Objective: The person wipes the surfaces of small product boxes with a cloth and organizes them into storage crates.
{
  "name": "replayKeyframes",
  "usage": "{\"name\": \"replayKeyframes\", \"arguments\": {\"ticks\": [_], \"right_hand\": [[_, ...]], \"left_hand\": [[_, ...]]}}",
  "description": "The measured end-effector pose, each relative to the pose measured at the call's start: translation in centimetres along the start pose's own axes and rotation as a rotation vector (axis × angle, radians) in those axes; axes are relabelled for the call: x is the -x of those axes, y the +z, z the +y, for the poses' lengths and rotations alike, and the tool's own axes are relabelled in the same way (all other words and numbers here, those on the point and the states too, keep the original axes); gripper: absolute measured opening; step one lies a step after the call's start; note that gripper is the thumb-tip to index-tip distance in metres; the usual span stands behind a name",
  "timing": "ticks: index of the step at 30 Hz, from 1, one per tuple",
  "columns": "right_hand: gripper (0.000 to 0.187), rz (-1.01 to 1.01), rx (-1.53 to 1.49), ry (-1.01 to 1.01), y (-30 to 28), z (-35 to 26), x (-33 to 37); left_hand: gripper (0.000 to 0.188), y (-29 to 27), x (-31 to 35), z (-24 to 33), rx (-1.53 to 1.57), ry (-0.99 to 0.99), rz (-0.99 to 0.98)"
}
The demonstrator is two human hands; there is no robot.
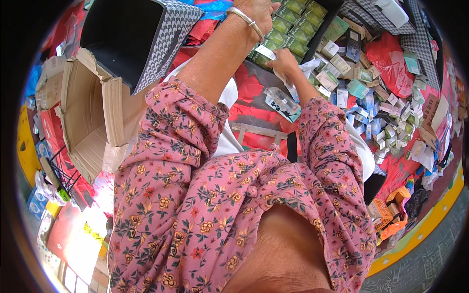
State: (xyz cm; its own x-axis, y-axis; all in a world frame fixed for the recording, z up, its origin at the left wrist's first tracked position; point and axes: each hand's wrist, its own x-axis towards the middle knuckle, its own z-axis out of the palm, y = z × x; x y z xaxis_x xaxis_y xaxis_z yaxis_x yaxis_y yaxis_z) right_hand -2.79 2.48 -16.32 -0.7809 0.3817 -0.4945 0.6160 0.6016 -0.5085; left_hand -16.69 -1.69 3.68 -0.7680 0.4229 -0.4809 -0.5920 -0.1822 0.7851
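My left hand (258, 15), with a silver bangle at its wrist, reaches over the left side of a dark tray (320, 36) at the top. The upper edge cuts this hand off and its fingers hardly show, so its grip cannot be told. Rows of small green boxes (288, 29) fill the tray. At the tray's near edge my right hand (286, 64) is closed, fingers curled, beside a green box with a white end (265, 52). Whitish plastic (289, 89) hangs beneath that hand; what the fingers grip is hidden.
Many small cartons (364, 100) lie heaped on the right, with a red plastic bag (391, 66) among them. On the left stand an open cardboard box (83, 117) and a black bin with houndstooth sides (166, 39). A clear package (282, 101) lies on red sheeting.
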Motion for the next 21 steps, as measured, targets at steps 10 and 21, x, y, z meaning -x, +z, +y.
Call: {"name": "replayKeyframes", "arguments": {"ticks": [10,21], "right_hand": [[0.033,-0.042,-0.153,-0.174,1.9,3.5,-3.5],[0.031,0.304,-0.295,-0.033,-0.9,2.7,-0.9]], "left_hand": [[0.020,-0.1,-0.4,-1.1,0.142,-0.110,-0.185],[0.037,-1.8,-3.7,-1.7,0.034,-0.219,-0.351]]}}
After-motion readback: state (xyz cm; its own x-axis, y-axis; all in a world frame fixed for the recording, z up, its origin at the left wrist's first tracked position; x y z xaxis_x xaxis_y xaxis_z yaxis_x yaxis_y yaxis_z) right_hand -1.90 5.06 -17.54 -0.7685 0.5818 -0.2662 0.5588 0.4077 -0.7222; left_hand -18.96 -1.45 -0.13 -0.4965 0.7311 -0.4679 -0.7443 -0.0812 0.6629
